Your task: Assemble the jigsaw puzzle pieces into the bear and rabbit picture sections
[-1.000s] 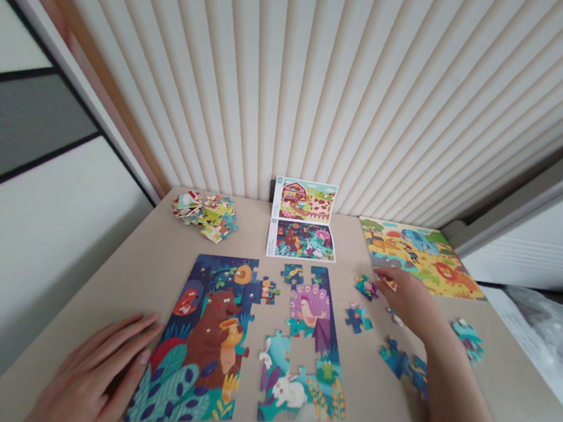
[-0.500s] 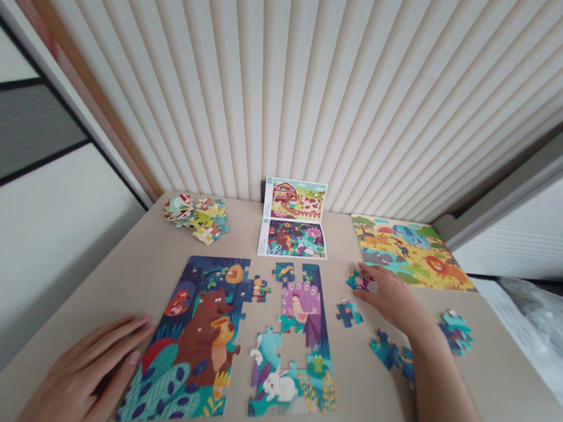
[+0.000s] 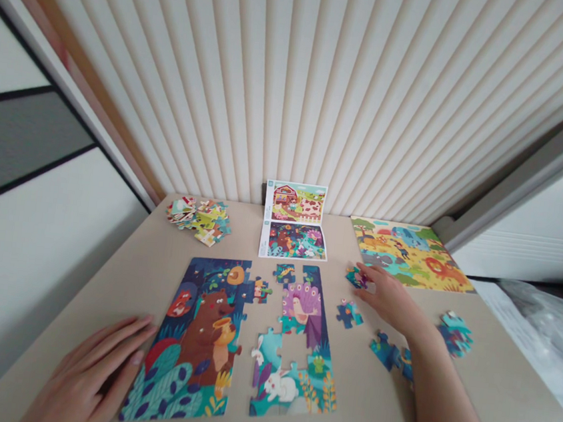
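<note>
My right hand (image 3: 387,296) pinches a dark blue and purple puzzle piece (image 3: 354,276) between thumb and fingers at the table's right middle. Another blue and teal piece (image 3: 349,313) lies just below it. My left hand (image 3: 97,366) rests with its fingers stretched out at the left edge of a joined puzzle section showing a bear (image 3: 203,330). To the right of that, across a gap, lies a second joined section with a peacock and a rabbit (image 3: 302,304); it has a square hole. A loose piece (image 3: 285,273) sits above the gap.
Behind the puzzle stands a folded picture card (image 3: 296,223) against the pleated wall (image 3: 299,85). A pile of pieces (image 3: 200,219) is at back left, a finished lion puzzle (image 3: 410,253) at back right. More pieces (image 3: 385,349) and a small stack (image 3: 456,333) lie right, around my forearm.
The held piece has turned or tilted slightly in my right hand's fingers. My left hand has stayed in place; the view has shifted a little.
</note>
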A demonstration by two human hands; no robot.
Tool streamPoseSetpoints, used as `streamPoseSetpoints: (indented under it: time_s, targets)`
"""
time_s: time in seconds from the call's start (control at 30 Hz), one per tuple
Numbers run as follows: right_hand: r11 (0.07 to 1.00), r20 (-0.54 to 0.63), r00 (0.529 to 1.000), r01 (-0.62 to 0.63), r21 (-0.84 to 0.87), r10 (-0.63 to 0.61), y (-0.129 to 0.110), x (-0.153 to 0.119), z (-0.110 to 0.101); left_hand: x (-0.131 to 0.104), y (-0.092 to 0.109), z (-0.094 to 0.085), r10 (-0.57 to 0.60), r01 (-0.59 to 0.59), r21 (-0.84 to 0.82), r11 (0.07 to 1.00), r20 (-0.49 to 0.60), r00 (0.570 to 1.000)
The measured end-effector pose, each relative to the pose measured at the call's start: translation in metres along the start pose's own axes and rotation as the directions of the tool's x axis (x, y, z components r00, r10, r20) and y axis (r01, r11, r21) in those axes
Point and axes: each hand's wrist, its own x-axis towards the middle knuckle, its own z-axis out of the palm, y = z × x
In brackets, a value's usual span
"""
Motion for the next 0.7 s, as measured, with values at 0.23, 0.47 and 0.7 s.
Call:
streamPoseSetpoints:
  time_s: [0.23, 0.47, 0.7]
  targets:
    - [0.998, -0.016, 1.0, -0.005, 0.055, 0.005, -0.001, 0.0, -0.001, 0.001, 0.001, 0.001, 0.012, -0.011, 0.012, 1.0, -0.029, 1.0]
    - [0.994, -0.035, 0.999, -0.036, 0.104, 0.04, -0.006, 0.004, 0.002, 0.001, -0.002, 0.002, 0.01, -0.01, 0.003, 1.0, -0.042, 0.999]
    - [0.987, -0.131, 0.986, -0.09, 0.133, 0.107, 0.006, 0.005, -0.004, 0.0, -0.004, 0.003, 0.019, -0.019, 0.005, 1.0, -0.014, 1.0]
